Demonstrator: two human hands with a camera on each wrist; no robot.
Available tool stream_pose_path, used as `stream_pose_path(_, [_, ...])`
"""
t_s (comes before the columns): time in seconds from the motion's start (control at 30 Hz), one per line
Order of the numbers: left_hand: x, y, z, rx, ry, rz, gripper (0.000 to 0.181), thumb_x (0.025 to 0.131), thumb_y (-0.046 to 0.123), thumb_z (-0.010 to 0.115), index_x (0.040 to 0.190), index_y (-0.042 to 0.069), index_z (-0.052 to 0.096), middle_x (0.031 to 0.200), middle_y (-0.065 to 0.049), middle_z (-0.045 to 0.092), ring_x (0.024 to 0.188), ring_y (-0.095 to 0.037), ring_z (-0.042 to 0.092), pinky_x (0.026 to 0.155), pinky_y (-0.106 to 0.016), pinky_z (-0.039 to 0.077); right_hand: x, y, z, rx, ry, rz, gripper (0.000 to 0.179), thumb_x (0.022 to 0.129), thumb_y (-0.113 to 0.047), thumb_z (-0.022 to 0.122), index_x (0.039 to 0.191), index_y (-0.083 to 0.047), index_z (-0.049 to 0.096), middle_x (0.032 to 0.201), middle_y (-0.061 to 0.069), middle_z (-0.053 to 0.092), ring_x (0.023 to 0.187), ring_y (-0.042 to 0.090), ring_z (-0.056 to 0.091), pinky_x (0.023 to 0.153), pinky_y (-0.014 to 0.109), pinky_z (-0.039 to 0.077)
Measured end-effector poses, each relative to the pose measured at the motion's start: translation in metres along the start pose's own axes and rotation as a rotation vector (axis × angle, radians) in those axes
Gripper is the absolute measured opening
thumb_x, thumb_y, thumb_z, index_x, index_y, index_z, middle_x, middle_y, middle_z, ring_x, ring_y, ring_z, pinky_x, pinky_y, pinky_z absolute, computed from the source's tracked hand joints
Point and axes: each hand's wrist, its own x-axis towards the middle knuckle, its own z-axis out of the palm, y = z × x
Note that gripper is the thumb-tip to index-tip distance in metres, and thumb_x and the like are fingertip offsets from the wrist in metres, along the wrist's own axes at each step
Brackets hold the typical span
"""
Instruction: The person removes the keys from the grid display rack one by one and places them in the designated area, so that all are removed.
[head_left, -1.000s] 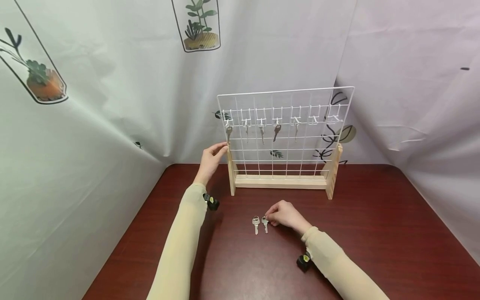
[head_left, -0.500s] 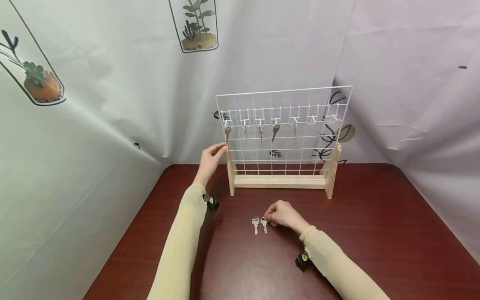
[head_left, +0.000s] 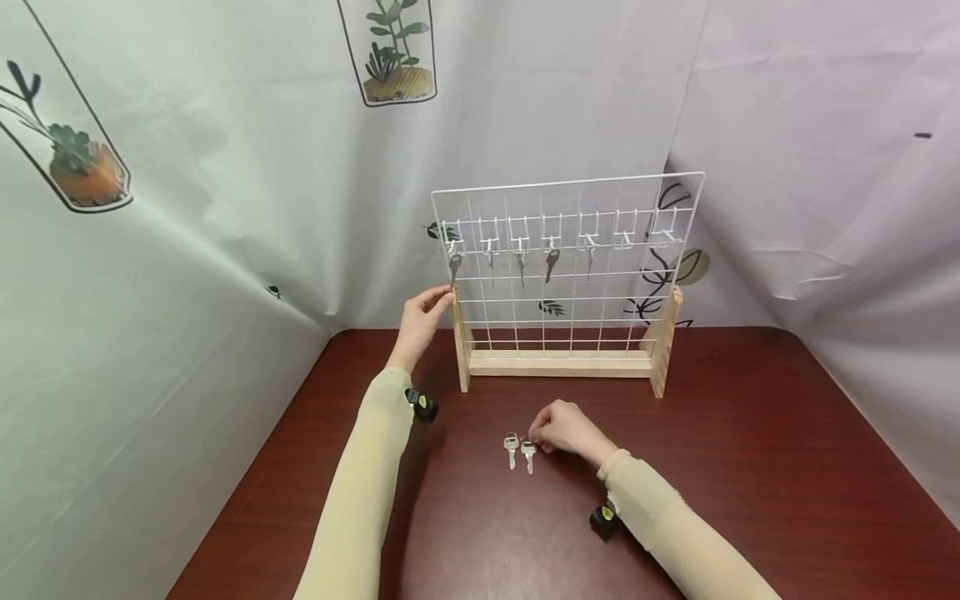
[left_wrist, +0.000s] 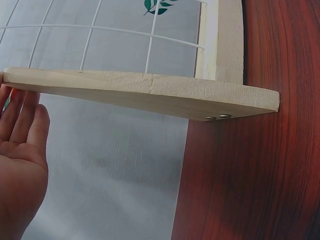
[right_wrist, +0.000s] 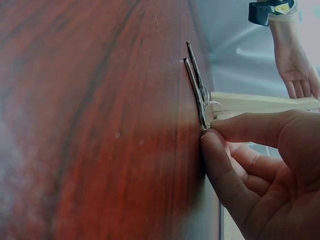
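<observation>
One key (head_left: pixel 528 453) is pointing lengthwise away from the rack (head_left: pixel 558 366); nearer right hand (head_left: pixel 567 428) is pinching its ring end, left hand (head_left: pixel 420 323) touching the rack.

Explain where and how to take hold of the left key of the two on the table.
Pinch the left key by its broad head, probably best from above on the far side: it lies flat, head toward the key rack, narrow blade pointing away from it, with the right key close on its right.
</observation>
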Motion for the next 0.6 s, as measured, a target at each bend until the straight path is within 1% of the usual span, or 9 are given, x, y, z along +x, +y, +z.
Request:
stream_pose_path(0.1, [-0.0003, -0.0004, -0.0001, 0.005, 0.004, -0.002, 0.038, 0.097, 0.028, 0.071, 0.125, 0.002, 0.07, 0.12, -0.014, 0.071, 0.107, -0.017, 0.064, 0.1, -0.036, 0.049, 0.0003, -0.0004, 0.0001, -0.02, 0.004, 0.001, 0.011, 0.086, -0.002, 0.071, 0.076, -0.006, 0.076, 0.063, -0.001, 0.067, 0.054, 0.01, 0.063, 0.053, 0.025, 0.057])
stream_pose_path(0.27, [-0.0011, 0.0005, 0.0, -0.002, 0.003, -0.004, 0.038, 0.097, 0.027, 0.07, 0.125, 0.002, 0.07, 0.121, -0.014, 0.071, 0.108, -0.017, 0.064, 0.102, -0.036, 0.048, 0.0001, -0.0016, 0.0003, -0.006, -0.021, -0.003, 0.003, 0.083, -0.002, 0.073, 0.083, -0.005, 0.074, 0.064, -0.002, 0.065, 0.053, 0.01, 0.061, 0.052, 0.025, 0.056])
stream_pose_path(0.37, [-0.0012, 0.0009, 0.0001, -0.006, 0.004, -0.003, 0.038, 0.097, 0.027, 0.071, 0.125, 0.001, 0.07, 0.12, -0.015, 0.071, 0.108, -0.018, 0.064, 0.102, -0.037, 0.048, 0.0, -0.0022, 0.0004, -0.014, -0.04, -0.012, 0.006, 0.082, -0.003, 0.075, 0.086, -0.007, 0.074, 0.066, -0.002, 0.065, 0.051, 0.01, 0.059, 0.051, 0.025, 0.054])
stream_pose_path(0.6, [-0.0017, 0.0023, 0.0006, 0.001, -0.001, 0.002, 0.038, 0.097, 0.028, 0.071, 0.125, 0.002, 0.07, 0.121, -0.014, 0.071, 0.109, -0.019, 0.064, 0.103, -0.038, 0.048, 0.0019, -0.0015, 0.0009, -0.044, -0.032, -0.034, 0.006, 0.084, -0.003, 0.076, 0.084, -0.009, 0.074, 0.065, -0.003, 0.064, 0.049, 0.011, 0.058, 0.049, 0.025, 0.054])
